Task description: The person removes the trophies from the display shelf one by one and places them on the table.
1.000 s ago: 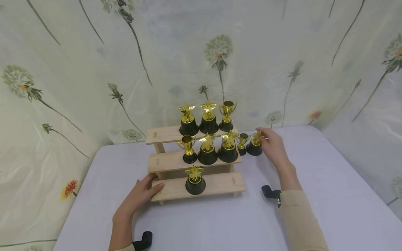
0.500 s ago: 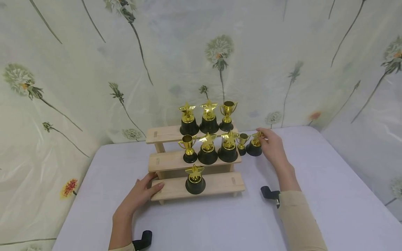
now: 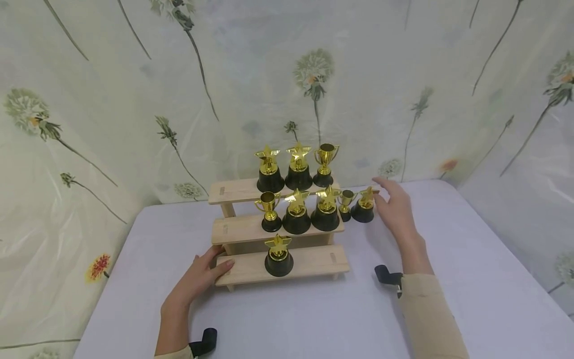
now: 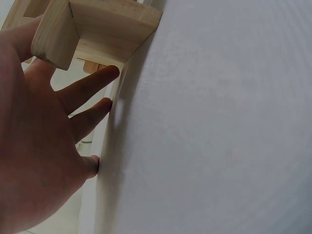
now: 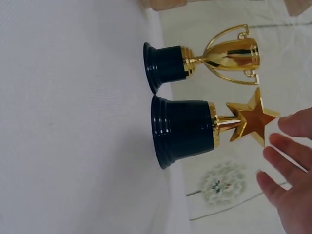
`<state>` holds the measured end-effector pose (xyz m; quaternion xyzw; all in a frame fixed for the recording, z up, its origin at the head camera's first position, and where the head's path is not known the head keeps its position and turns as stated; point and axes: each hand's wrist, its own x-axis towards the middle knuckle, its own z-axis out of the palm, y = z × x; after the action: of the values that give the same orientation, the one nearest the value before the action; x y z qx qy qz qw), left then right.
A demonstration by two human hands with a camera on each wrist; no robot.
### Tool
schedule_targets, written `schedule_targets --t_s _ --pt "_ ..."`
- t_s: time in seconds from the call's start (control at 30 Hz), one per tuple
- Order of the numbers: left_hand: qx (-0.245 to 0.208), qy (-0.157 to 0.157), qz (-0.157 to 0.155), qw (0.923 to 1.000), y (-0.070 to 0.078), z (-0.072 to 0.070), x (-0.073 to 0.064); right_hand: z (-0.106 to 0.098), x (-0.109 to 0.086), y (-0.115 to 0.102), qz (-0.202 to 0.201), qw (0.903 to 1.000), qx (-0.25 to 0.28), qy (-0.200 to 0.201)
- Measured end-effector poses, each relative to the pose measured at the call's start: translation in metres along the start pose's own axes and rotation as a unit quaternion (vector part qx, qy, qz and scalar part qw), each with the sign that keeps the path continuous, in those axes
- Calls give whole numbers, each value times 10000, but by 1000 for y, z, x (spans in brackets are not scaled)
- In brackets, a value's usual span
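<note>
Trophy [image 3: 363, 210] upright, just left of right hand [image 3: 395, 205]

Seven trophies [image 3: 296, 222] on the rack [image 3: 244, 270] — cup [image 5: 190, 61] and star trophy [image 5: 195, 126] to its right.

A pale wall covering [image 3: 367, 60] printed with dandelions [image 3: 314, 68] rises behind the white table [image 3: 287, 324] and along its left and right sides. Soft light falls across the table.

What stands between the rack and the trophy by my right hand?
A small cup stands between the rack and the trophy in the head view.
</note>
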<state>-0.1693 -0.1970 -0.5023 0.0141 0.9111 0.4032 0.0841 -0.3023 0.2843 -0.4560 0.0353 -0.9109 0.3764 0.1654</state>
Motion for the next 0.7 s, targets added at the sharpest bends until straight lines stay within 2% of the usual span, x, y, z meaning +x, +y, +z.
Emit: schedule_targets --t_s 0.13,0.37,0.7 --pt "-38 -15 -33 10000 1 0 0 -3 -2 -3 -113 9997 79 221" --pt "6 -15 -98 10000 1 0 -1 -7 -3 -12 -419 9984 67 385" --pt "-46 -27 -79 10000 2 -1 0 -14 -7 -31 -929 9928 168 737"
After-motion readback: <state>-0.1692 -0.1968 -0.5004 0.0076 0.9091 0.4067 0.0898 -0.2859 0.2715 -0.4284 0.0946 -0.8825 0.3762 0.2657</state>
